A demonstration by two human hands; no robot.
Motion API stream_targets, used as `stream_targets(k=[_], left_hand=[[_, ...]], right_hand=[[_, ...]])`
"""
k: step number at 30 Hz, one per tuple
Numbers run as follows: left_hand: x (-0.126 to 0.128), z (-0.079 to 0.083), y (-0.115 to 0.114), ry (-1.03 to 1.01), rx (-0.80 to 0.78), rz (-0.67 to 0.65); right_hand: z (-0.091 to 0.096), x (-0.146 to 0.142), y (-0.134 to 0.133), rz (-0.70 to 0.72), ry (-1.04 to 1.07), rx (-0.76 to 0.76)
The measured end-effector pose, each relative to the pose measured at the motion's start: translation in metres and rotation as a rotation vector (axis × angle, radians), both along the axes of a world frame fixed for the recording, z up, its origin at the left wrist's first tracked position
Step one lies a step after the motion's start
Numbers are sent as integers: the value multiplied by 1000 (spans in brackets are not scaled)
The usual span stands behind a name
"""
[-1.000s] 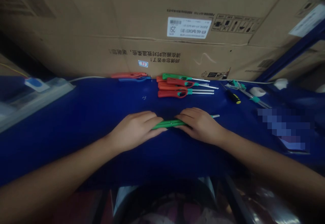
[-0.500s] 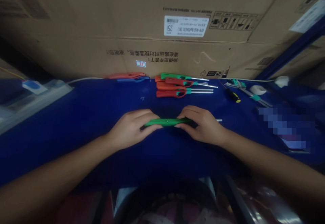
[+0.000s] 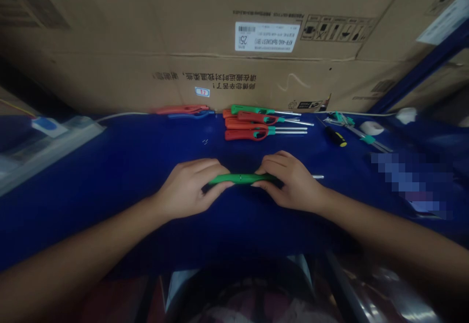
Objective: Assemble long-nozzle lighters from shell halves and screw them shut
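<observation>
A green long-nosed lighter (image 3: 244, 179) lies level between my two hands, its narrow edge turned up toward me. My left hand (image 3: 194, 186) is closed round its left end, thumb below and fingers above. The right part is pinched by my right hand (image 3: 287, 181), and the lighter's metal tube sticks out past that hand. Beyond my hands several lighters lie in a pile: a green one (image 3: 249, 110) at the back, and a red one (image 3: 245, 133) nearest me, with more red and orange ones between.
A red handle shell (image 3: 179, 110) and a blue one (image 3: 190, 114) lie at the back left, against a large cardboard box (image 3: 205, 30). On the right are a black-and-yellow screwdriver (image 3: 336, 137), a white tape roll (image 3: 372, 128) and loose metal tubes. Clear plastic (image 3: 58, 144) lies at left.
The two halves of the green lighter's casing look pressed closer, the seam between them narrower. Both hands hold nearly the same place and grip.
</observation>
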State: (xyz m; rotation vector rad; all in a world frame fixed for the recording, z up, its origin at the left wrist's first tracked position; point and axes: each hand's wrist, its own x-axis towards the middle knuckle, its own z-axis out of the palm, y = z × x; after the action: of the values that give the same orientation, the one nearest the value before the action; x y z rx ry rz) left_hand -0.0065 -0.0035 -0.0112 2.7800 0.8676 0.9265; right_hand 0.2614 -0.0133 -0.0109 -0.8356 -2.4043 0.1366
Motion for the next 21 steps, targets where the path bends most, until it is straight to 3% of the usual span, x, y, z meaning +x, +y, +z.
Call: stream_targets(k=[7, 16, 21], left_hand=[[7, -6, -4, 154, -57, -20], [6, 1, -3, 68, -53, 39], [5, 3, -3, 46, -77, 16]], right_hand=[[-7, -7, 0, 59, -27, 89], [8, 0, 3, -29, -140, 157], [5, 3, 6, -8, -113, 110]])
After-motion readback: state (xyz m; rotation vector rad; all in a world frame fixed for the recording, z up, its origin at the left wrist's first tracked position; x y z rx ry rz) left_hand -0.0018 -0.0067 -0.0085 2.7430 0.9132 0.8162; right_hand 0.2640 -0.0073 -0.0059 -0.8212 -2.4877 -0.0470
